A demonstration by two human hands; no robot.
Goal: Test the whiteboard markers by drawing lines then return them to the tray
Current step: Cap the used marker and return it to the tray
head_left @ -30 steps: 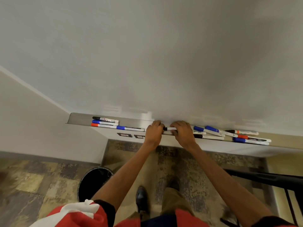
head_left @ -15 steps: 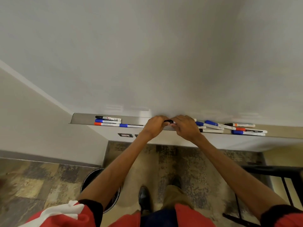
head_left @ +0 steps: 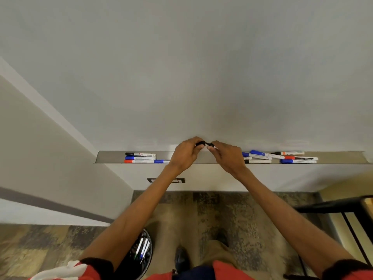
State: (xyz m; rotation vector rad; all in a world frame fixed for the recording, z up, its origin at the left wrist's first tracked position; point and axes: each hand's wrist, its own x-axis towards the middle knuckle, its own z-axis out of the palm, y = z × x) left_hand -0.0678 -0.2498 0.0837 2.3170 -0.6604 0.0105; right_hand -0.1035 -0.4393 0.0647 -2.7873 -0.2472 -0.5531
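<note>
Marker [head_left: 203, 143] between left hand [head_left: 186, 153], right hand [head_left: 227, 156]

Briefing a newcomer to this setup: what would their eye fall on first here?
Both hands meet mid-frame just above the tray, the left hand and right hand gripping one black marker between them. Capped markers lie in the tray on either side, and the whiteboard above shows no lines.

A black-capped marker [head_left: 203, 143] is held level just above the tray [head_left: 109, 157], low against the blank whiteboard [head_left: 181, 67]; left hand [head_left: 184, 153] pinches its cap, right hand [head_left: 227, 156] its barrel; capped black, blue and red left markers [head_left: 140, 158] lie parallel in the tray; right markers [head_left: 298, 161] lie crisscrossed.
</note>
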